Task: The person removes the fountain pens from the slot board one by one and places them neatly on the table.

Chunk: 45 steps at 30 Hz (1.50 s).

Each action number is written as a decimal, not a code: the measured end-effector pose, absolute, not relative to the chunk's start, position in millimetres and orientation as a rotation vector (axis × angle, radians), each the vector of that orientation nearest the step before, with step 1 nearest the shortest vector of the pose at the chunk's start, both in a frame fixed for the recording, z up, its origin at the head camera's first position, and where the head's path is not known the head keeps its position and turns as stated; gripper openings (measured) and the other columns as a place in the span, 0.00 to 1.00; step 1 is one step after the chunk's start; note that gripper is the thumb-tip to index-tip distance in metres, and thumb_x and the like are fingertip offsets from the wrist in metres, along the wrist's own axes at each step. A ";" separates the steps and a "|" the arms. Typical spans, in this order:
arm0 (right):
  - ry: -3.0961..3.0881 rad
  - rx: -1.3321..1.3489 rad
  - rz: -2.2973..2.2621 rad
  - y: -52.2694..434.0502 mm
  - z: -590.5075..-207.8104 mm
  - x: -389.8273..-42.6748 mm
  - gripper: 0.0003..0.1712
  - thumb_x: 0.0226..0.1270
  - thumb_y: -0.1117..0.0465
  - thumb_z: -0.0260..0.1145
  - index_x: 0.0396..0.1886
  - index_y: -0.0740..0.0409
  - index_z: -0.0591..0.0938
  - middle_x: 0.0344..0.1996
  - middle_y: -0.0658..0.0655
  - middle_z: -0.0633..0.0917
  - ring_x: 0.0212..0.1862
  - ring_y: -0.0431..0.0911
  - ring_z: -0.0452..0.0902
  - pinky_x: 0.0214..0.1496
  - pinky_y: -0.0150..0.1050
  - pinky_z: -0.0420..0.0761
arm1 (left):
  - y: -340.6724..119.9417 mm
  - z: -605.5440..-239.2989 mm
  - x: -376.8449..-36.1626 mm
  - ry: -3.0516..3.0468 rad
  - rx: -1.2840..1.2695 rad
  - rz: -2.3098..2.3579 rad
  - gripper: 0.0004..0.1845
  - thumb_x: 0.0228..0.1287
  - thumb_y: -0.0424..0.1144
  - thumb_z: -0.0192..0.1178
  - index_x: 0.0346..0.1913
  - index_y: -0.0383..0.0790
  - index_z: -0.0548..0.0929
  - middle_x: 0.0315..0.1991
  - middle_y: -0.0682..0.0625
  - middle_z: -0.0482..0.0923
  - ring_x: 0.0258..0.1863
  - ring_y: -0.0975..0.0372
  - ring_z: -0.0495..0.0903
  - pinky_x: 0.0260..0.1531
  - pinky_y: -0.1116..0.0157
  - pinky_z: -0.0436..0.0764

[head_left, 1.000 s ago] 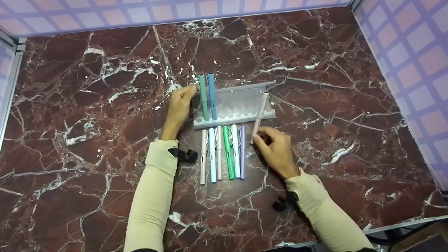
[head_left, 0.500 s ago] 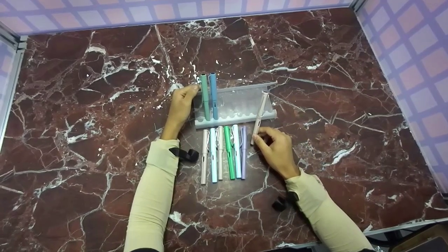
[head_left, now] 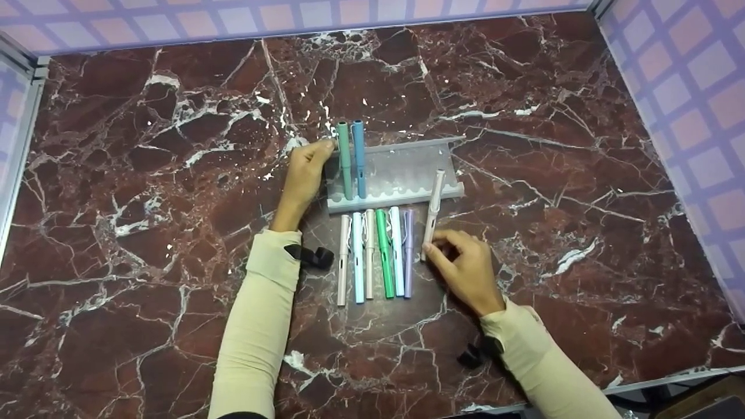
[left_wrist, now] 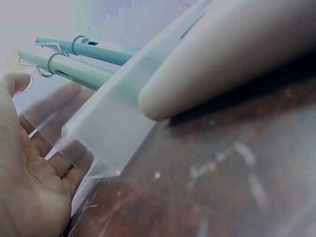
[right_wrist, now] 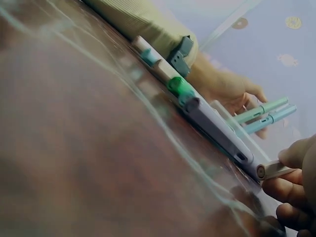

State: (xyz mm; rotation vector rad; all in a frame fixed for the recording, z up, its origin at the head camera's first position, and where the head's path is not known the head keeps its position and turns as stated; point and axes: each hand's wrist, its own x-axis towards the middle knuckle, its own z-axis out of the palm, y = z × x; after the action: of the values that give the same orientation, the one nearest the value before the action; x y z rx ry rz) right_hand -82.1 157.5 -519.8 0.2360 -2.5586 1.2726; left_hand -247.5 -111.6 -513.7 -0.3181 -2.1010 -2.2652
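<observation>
My left hand [head_left: 304,174] pinches the left edge of a clear pen stand [head_left: 407,169]; in the left wrist view its fingers show behind the see-through panel [left_wrist: 54,118]. Two capped pens, a muted green pen [head_left: 344,163] and a blue pen [head_left: 359,163], lean in the stand's leftmost notches. Between thumb and fingers, my right hand [head_left: 468,267] holds a pale pinkish pen [head_left: 435,203] by its lower end. That pen slants upward, its capped end overlapping the stand's front right in the head view. The right wrist view shows its round end [right_wrist: 261,171] beside the purple pen [right_wrist: 217,126].
In front of the stand several pens lie side by side: pale pink [head_left: 343,262], light blue [head_left: 358,262], beige [head_left: 369,256], green [head_left: 384,256], another light blue [head_left: 397,256] and purple [head_left: 409,256]. Patterned panels [head_left: 687,75] border the dark marbled table [head_left: 145,233].
My right hand has drawn the pinkish pen back toward me, away from the stand's right end. The left hand stays at the stand's edge; the stand and the row of pens keep their places.
</observation>
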 end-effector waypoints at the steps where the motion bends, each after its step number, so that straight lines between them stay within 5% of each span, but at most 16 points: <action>1: -2.562 0.237 1.273 157.6 -519.6 -78.4 0.07 0.58 0.64 0.76 0.36 0.61 0.87 0.26 0.53 0.87 0.25 0.43 0.76 0.33 0.38 0.75 | -111.3 -513.2 -247.5 -2.105 -0.319 -2.266 0.18 0.73 0.33 0.49 0.27 0.35 0.85 0.20 0.34 0.75 0.14 0.61 0.70 0.13 0.71 0.71; 8: -2.579 0.257 1.280 157.0 -520.6 -49.4 0.09 0.55 0.65 0.77 0.35 0.61 0.87 0.27 0.53 0.87 0.27 0.43 0.78 0.36 0.38 0.74 | -110.7 -511.5 -247.7 -2.126 -0.315 -2.242 0.17 0.72 0.32 0.49 0.28 0.35 0.86 0.19 0.41 0.76 0.16 0.61 0.70 0.17 0.71 0.71; 17: -2.555 0.233 1.296 155.3 -521.0 -38.3 0.09 0.52 0.62 0.80 0.32 0.59 0.88 0.24 0.48 0.87 0.24 0.35 0.76 0.36 0.35 0.74 | -113.1 -513.7 -246.1 -2.098 -0.304 -2.288 0.17 0.73 0.32 0.49 0.29 0.36 0.86 0.20 0.29 0.74 0.13 0.61 0.70 0.12 0.71 0.71; 25: -2.582 0.089 1.324 154.0 -516.1 -36.6 0.09 0.51 0.63 0.81 0.28 0.60 0.87 0.22 0.50 0.88 0.20 0.36 0.78 0.21 0.25 0.76 | -112.7 -513.3 -245.4 -2.103 -0.299 -2.280 0.17 0.73 0.33 0.50 0.31 0.35 0.87 0.20 0.30 0.74 0.15 0.60 0.71 0.14 0.70 0.72; 33: -2.657 -0.012 1.249 151.3 -512.7 -36.0 0.10 0.52 0.58 0.81 0.26 0.58 0.88 0.20 0.51 0.88 0.19 0.40 0.81 0.20 0.22 0.72 | -111.9 -512.8 -246.9 -2.098 -0.335 -2.284 0.17 0.73 0.34 0.49 0.27 0.39 0.85 0.21 0.30 0.72 0.15 0.59 0.69 0.15 0.70 0.71; 45: -2.725 0.037 1.091 150.7 -514.1 -38.1 0.12 0.51 0.54 0.81 0.23 0.51 0.86 0.16 0.44 0.84 0.18 0.35 0.73 0.30 0.36 0.72 | -112.4 -513.8 -246.8 -2.075 -0.332 -2.289 0.17 0.72 0.32 0.49 0.28 0.37 0.86 0.19 0.29 0.72 0.14 0.60 0.70 0.14 0.71 0.71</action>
State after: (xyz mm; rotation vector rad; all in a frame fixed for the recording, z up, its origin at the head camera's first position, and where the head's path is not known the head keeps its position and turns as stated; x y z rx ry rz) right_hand -38.1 150.7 -514.1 0.0375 -2.7251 1.0911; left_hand -246.8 -112.4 -513.8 -0.3315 -2.0753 -2.2894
